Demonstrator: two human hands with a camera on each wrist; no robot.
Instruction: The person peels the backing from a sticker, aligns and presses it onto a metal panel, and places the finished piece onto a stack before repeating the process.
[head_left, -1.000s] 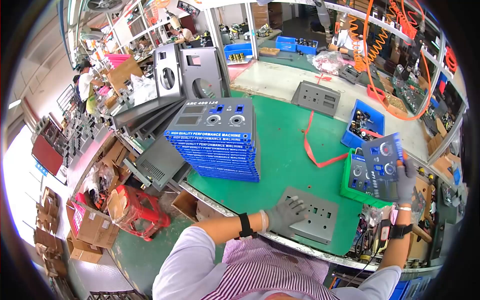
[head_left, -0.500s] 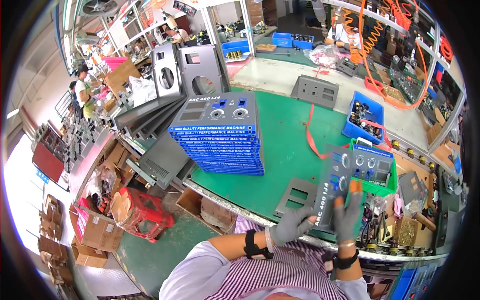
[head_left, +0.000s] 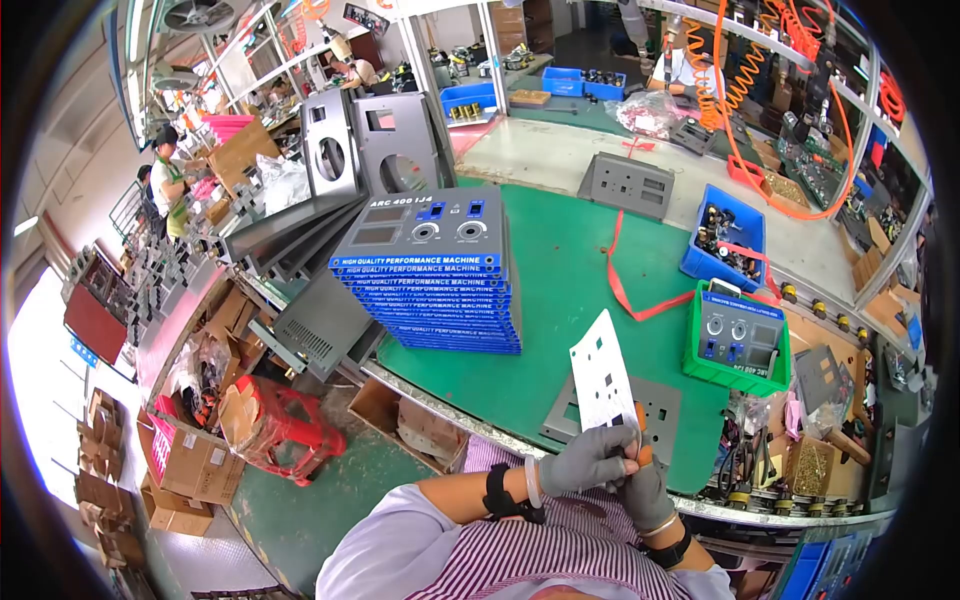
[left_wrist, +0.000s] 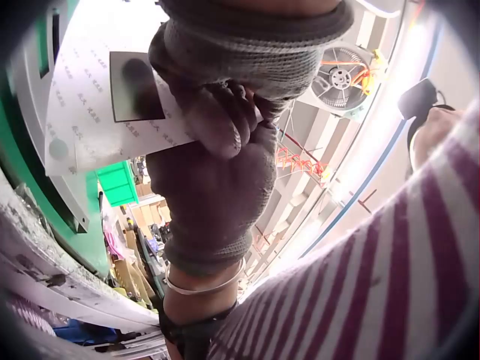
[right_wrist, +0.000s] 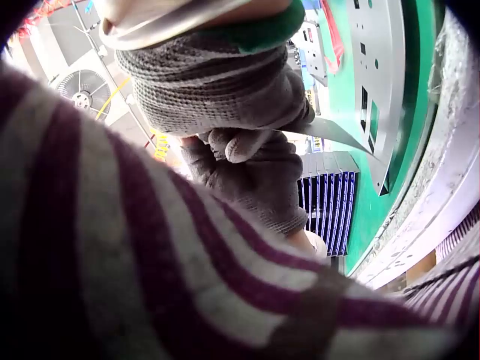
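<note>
left hand [head_left: 588,458], right hand [head_left: 646,492]: fingers [head_left: 618,439] pinch white sheet [head_left: 600,375] | lettering [left_wrist: 82,97]: left wrist only

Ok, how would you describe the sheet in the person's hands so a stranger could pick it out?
Find the green mat, then the grey plate lying flat at its near edge. Just above it, the left hand and right hand pinch a white sheet with cut-outs: the only white panel, and the only one held in the air.

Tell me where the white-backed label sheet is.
Head view, low centre: the white-backed label sheet stands upright, its lower edge pinched by the left hand and right hand, above the grey metal plate on the green mat.
</note>
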